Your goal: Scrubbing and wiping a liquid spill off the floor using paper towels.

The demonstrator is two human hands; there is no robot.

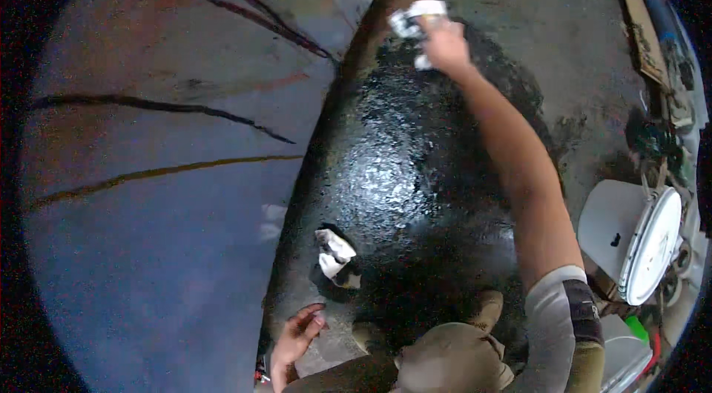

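My right arm reaches far forward, and my right hand [448,46] grips a crumpled white cloth [428,9] at the far end of a dark, wet, shiny patch [393,156] on the floor. Part of the cloth is hidden under my fingers, and the hand is slightly blurred. Low in the view, my left hand [298,337] hovers near the edge of a large blue-grey painted surface [163,267]. Its fingers are loosely bent and apart from the thumb, with nothing visible in them. Just beyond it lies a second crumpled white cloth [336,253] with dark stains.
Dark and brownish streaks [148,101] run across the painted surface on the left. A white lidded bucket [612,219] stands at the right, with another white container [623,352] nearer me. Boards [641,30] and clutter line the far right. My shoe [486,310] is on the dark patch.
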